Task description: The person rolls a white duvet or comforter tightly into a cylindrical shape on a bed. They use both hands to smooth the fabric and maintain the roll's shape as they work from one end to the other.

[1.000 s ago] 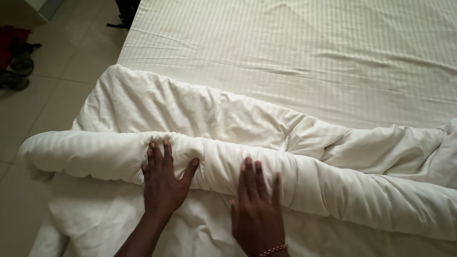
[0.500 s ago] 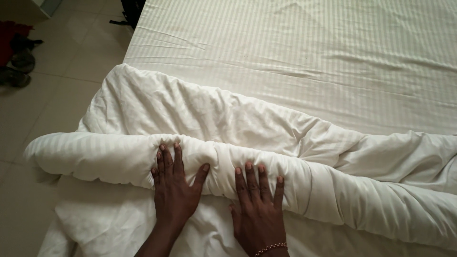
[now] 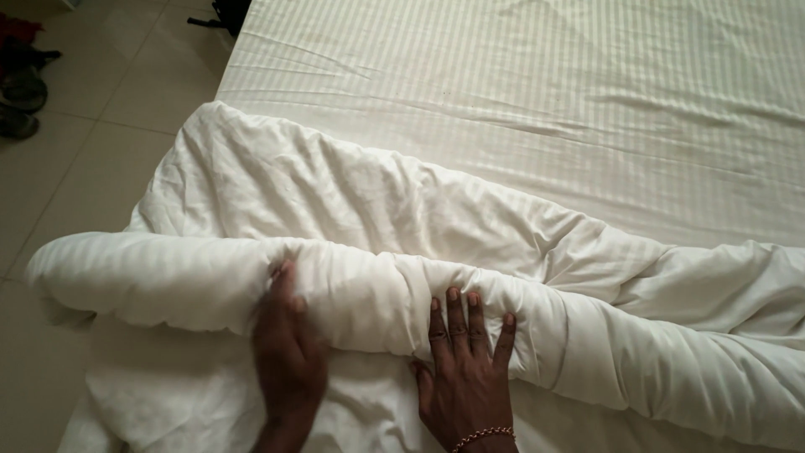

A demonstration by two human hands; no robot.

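Note:
A thick white duvet (image 3: 352, 201) lies crumpled across the near part of a bed, its near edge rolled into a long bolster-like roll (image 3: 168, 281). My left hand (image 3: 289, 361), blurred by motion, lies flat against the roll's near side with fingers together. My right hand (image 3: 465, 369), wearing a beaded bracelet at the wrist, presses flat on the roll just to the right, fingers spread. Neither hand grips the cloth. The roll's left end hangs past the bed's edge.
The striped white bed sheet (image 3: 545, 92) covers the mattress beyond the duvet. Beige floor tiles (image 3: 92, 143) run along the left side. Dark and red objects (image 3: 21, 75) lie on the floor at far left, and a dark item (image 3: 226, 13) sits at the bed's top corner.
Both hands have slid to the right along the roll and pushed it forward a little. The left hand is still moving and blurred.

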